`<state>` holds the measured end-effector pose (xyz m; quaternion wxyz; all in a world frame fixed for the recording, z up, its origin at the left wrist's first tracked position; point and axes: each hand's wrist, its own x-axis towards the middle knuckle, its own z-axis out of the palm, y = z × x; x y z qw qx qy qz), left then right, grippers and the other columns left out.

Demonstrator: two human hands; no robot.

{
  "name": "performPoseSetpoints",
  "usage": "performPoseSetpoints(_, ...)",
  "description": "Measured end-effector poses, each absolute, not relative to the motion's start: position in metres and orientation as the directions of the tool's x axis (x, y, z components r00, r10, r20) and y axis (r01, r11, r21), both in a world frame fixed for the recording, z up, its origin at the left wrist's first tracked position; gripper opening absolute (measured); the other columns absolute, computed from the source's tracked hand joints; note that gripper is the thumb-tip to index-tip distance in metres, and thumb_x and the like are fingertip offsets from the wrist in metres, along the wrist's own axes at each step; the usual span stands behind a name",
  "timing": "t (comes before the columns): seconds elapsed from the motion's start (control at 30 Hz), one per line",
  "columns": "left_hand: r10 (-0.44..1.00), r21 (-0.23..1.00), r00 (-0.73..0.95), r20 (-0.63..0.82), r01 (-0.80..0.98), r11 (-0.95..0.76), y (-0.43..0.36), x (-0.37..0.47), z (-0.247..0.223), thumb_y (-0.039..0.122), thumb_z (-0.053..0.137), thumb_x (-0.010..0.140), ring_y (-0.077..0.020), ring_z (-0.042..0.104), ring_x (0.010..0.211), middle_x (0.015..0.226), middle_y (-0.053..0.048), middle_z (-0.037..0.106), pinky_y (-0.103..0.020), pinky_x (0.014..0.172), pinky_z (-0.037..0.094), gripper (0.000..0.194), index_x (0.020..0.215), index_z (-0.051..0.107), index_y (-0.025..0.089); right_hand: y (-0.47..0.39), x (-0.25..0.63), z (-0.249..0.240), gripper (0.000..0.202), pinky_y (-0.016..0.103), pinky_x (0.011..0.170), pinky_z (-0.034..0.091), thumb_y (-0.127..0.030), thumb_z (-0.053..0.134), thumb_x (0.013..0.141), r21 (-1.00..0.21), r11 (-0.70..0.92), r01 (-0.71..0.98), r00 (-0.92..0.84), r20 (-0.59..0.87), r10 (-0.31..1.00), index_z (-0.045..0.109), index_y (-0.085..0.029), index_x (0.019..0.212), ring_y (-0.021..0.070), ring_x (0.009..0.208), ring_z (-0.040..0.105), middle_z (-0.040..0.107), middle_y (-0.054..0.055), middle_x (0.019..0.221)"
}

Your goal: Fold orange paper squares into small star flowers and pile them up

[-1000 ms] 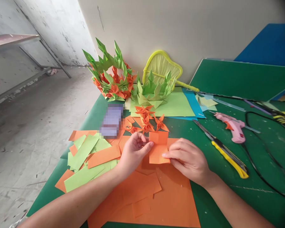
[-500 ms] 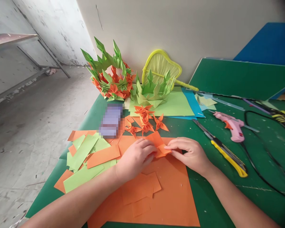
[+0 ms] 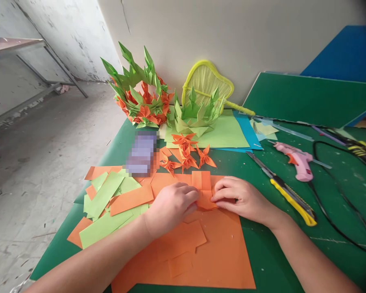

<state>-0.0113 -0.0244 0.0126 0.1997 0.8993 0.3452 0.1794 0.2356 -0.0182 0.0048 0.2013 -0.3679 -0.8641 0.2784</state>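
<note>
A small creased piece of orange paper lies between my hands, over a large orange sheet. At its left edge, my left hand pinches the paper with fingers curled. The fingertips of my right hand grip its lower right corner. Just beyond are several folded orange paper flowers. Loose orange strips rest on the sheet nearer to me. To the left is a pile of green paper strips mixed with orange ones.
Behind stand a green paper crown and a green-and-orange one, with a yellow heart-shaped frame leaning on the wall. At right lie a yellow box cutter and a pink glue gun with its cord. A blurred-out rectangular object sits left.
The small orange paper has turned straighter and now lies flatter on the sheet. My right hand has moved slightly down and toward me, keeping hold of its corner.
</note>
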Motion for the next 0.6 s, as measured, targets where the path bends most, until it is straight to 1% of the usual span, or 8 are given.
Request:
performPoseSetpoints(0.13, 0.652, 0.436, 0.738, 0.173, 0.536, -0.723, -0.023, -0.013, 0.013, 0.021, 0.046, 0.095, -0.0214, 0.066, 0.087, 0.095, -0.008, 0.072, -0.032, 0.078, 0.051, 0.024, 0.082, 0.067, 0.018, -0.019, 0.233, 0.01, 0.009, 0.03, 0.074, 0.048, -0.027, 0.066, 0.086, -0.617, 0.579, 0.533, -0.669, 0.112, 0.735, 0.074, -0.026, 0.09, 0.0189, 0.086, 0.06, 0.066, 0.004, 0.089)
performPoseSetpoints(0.23, 0.648, 0.432, 0.741, 0.179, 0.533, -0.728, -0.022, -0.013, 0.012, 0.024, 0.046, 0.096, -0.021, 0.065, 0.088, 0.1, -0.008, 0.071, -0.032, 0.078, 0.051, 0.028, 0.081, 0.069, 0.018, -0.02, 0.231, 0.011, 0.011, 0.03, 0.073, 0.047, -0.026, 0.063, 0.088, -0.625, 0.574, 0.529, -0.666, 0.113, 0.737, 0.075, -0.025, 0.089, 0.0181, 0.084, 0.06, 0.066, 0.004, 0.085)
performPoseSetpoints(0.33, 0.677, 0.472, 0.715, 0.175, 0.543, -0.695, -0.022, -0.012, 0.012, 0.029, 0.049, 0.095, -0.0201, 0.064, 0.085, 0.096, -0.008, 0.071, -0.032, 0.079, 0.05, 0.028, 0.083, 0.071, 0.018, -0.022, 0.229, 0.011, 0.012, 0.03, 0.071, 0.047, -0.028, 0.063, 0.089, -0.651, 0.537, 0.537, -0.645, 0.094, 0.758, 0.075, -0.025, 0.087, 0.0178, 0.082, 0.06, 0.066, 0.003, 0.083)
performPoseSetpoints(0.43, 0.714, 0.528, 0.674, 0.188, 0.544, -0.652, -0.022, -0.01, 0.012, 0.029, 0.05, 0.094, -0.0193, 0.064, 0.08, 0.09, -0.008, 0.07, -0.031, 0.077, 0.05, 0.026, 0.084, 0.071, 0.017, -0.024, 0.228, 0.011, 0.012, 0.03, 0.07, 0.046, -0.029, 0.063, 0.089, -0.671, 0.479, 0.566, -0.599, 0.064, 0.798, 0.073, -0.024, 0.084, 0.0172, 0.078, 0.059, 0.065, 0.003, 0.081)
performPoseSetpoints(0.6, 0.785, 0.619, 0.604, 0.139, 0.566, -0.545, -0.024, -0.008, 0.01, 0.028, 0.054, 0.092, -0.0177, 0.063, 0.077, 0.087, -0.007, 0.067, -0.029, 0.073, 0.049, 0.021, 0.08, 0.065, 0.016, -0.025, 0.222, 0.011, 0.022, 0.029, 0.069, 0.044, -0.03, 0.057, 0.093, -0.695, 0.394, 0.602, -0.533, 0.019, 0.846, 0.064, -0.021, 0.073, 0.0159, 0.075, 0.057, 0.063, 0.001, 0.075)
